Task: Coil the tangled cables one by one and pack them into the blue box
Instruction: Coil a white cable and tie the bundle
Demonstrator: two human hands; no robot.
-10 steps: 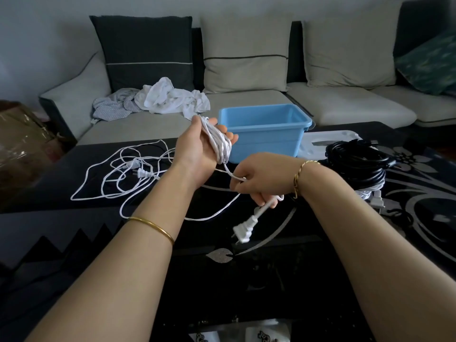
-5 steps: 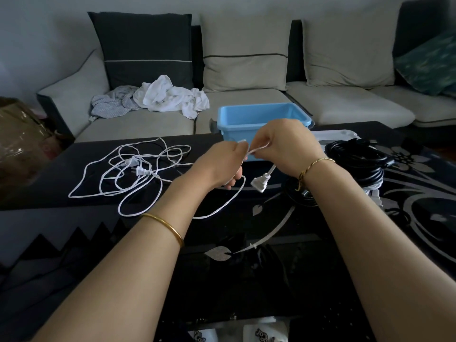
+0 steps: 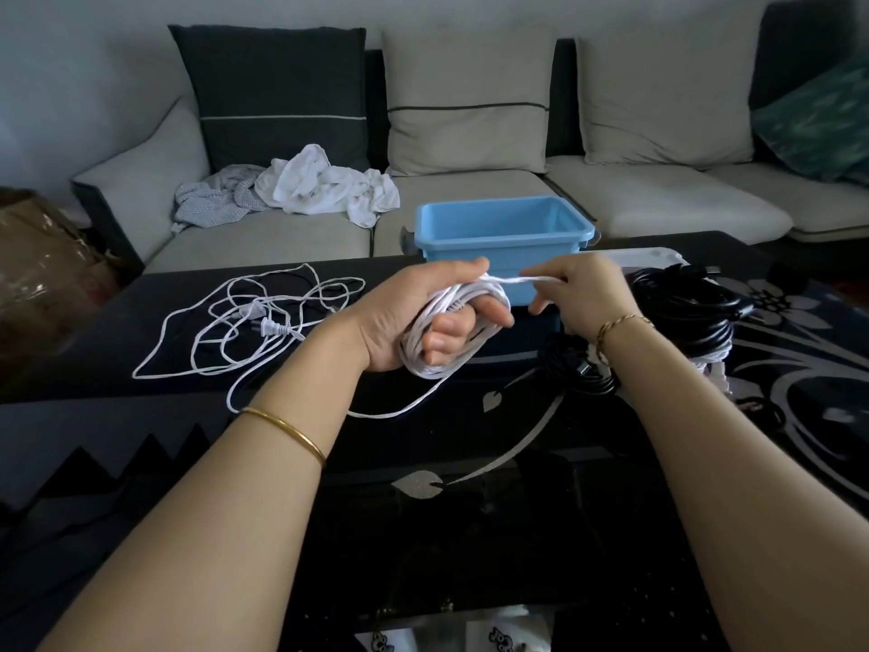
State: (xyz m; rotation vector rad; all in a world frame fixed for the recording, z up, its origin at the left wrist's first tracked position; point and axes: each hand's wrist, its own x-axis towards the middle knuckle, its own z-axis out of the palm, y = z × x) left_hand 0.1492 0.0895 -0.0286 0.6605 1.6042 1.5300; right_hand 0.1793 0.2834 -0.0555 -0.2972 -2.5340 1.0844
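My left hand point(image 3: 414, 317) grips a coil of white cable point(image 3: 439, 364) looped around its fingers, above the black table. My right hand point(image 3: 580, 294) pinches the end of that same cable, pulled taut between the two hands just in front of the blue box point(image 3: 498, 242). The box stands open at the table's far edge. A loose strand of the coil trails down onto the table. A tangle of white cables point(image 3: 254, 322) with plugs lies at the left. Black cables point(image 3: 682, 317) are heaped at the right.
A white flat lid or tray point(image 3: 653, 258) lies behind the black cables. The sofa behind the table holds cushions and crumpled clothes point(image 3: 305, 188). A brown bag point(image 3: 42, 280) stands at the far left. The table point(image 3: 517, 534) is dark glass with a silver pattern.
The white plug that hung below my right hand is no longer visible. My left hand turned palm toward me, showing the coil, and my right hand now pulls the cable end taut across it.
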